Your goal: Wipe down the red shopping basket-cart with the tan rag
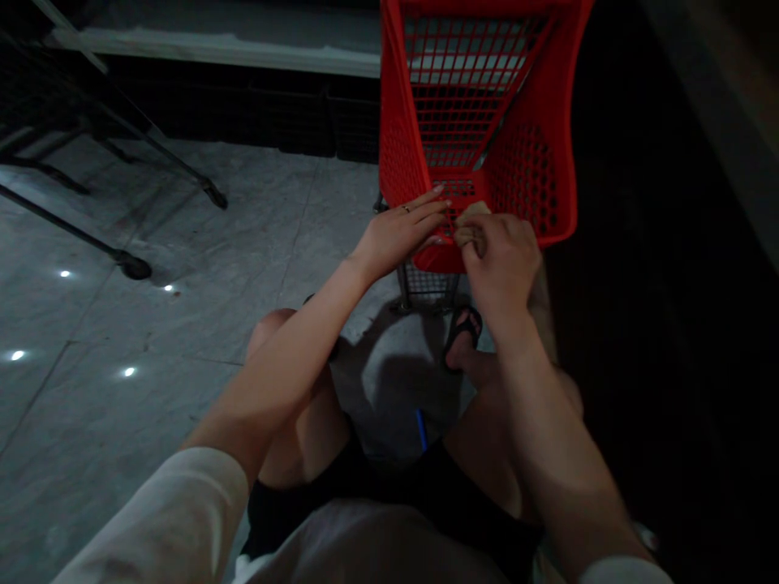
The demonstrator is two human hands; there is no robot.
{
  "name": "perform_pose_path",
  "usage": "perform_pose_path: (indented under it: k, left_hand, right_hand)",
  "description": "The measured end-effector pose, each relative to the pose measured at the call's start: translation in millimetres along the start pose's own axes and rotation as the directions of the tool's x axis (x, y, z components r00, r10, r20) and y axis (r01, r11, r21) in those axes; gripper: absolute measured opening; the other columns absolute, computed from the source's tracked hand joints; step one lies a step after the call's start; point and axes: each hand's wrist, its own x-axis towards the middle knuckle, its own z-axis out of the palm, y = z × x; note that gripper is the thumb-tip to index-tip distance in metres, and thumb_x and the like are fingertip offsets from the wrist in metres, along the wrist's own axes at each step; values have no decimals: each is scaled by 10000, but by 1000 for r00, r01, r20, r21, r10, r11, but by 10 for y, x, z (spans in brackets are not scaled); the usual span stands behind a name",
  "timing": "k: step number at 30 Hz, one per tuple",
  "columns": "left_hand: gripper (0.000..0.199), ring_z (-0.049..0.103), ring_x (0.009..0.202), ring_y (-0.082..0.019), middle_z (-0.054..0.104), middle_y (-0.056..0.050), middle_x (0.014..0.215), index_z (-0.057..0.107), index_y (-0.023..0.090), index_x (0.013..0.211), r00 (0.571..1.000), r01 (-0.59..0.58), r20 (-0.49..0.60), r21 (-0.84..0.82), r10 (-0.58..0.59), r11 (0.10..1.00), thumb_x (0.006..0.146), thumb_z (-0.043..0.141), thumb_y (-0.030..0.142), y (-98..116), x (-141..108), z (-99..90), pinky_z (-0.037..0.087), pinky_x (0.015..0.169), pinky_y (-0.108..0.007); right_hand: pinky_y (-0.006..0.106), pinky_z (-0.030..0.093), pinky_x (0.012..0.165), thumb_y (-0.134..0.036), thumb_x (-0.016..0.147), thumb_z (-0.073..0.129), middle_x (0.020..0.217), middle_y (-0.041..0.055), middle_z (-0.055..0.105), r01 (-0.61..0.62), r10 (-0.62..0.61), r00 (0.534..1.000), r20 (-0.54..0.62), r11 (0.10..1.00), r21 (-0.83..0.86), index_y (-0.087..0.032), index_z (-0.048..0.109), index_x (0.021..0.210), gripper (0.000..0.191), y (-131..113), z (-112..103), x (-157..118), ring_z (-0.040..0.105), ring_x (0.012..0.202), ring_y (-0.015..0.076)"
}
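Note:
A red plastic shopping cart basket [572, 162] with perforated sides stands in front of me. My left hand [406, 231], with a ring on one finger, rests on the basket's near left edge, its fingers stretched toward the inside. At the near edge on the right, my right hand [502, 259] grips a crumpled beige cloth [475, 212], which touches the red plastic. The fingers of that hand are bent round the cloth. Under the basket the cart's metal frame shows.
A dark metal cart with black wheels [132, 265] stands at the left on the grey tiled floor [182, 324]. A pale shelf [231, 49] runs behind. A blue stick-like object [421, 430] lies low between my legs. The right side is very dark.

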Motion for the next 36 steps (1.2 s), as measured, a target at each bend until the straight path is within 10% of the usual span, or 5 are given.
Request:
perform_pose_path:
  k: [8,15,25,31,36]
  left_hand:
    - [311,270,1451,-165,443,-15,1487,526,246,1305,998,57,-15,-60,-58,997,1012,424,264,-62,-103,-37,398,1127,-351]
    - [327,227,1467,-204,489,-60,1437,543,200,1255,1000,9,-26,-31,-9,999,981,507,375,-50,-150,-62,357,1154,-359]
    - [240,268,1446,-219,559,-51,1307,595,226,1111,999,45,-30,12,-45,999,1010,436,375,-191,-223,-104,440,1079,-383]
    - [290,363,1399,-238,622,-59,1165,618,219,1026,997,-52,-58,24,53,998,988,454,455,-260,-180,-145,369,1138,-402]
    - [311,459,1326,-241,651,-60,1088,633,228,989,995,-76,-68,23,77,997,985,448,479,-303,-129,-120,320,1151,-474]
  right_hand:
    - [433,440,992,-140,873,486,1229,50,559,147,-147,988,43,989,3,-294,569,1206,376,-173,-20,-179,493,1139,262]
    - [469,424,970,-131,851,498,1095,70,583,-44,42,995,-88,999,-14,-245,618,1092,292,86,-30,-6,495,1066,263]
    - [448,404,1015,-98,876,427,1230,52,504,220,-208,975,-76,955,201,-263,568,1207,396,-185,285,-123,456,1176,242]
    - [474,384,1020,-70,786,474,1181,79,530,-47,79,963,-256,991,127,-280,571,1144,426,366,114,-141,458,1154,253]
    - [486,376,1003,-53,736,446,1114,82,563,-118,170,918,-358,980,161,-226,587,1059,393,333,239,-56,478,1106,247]
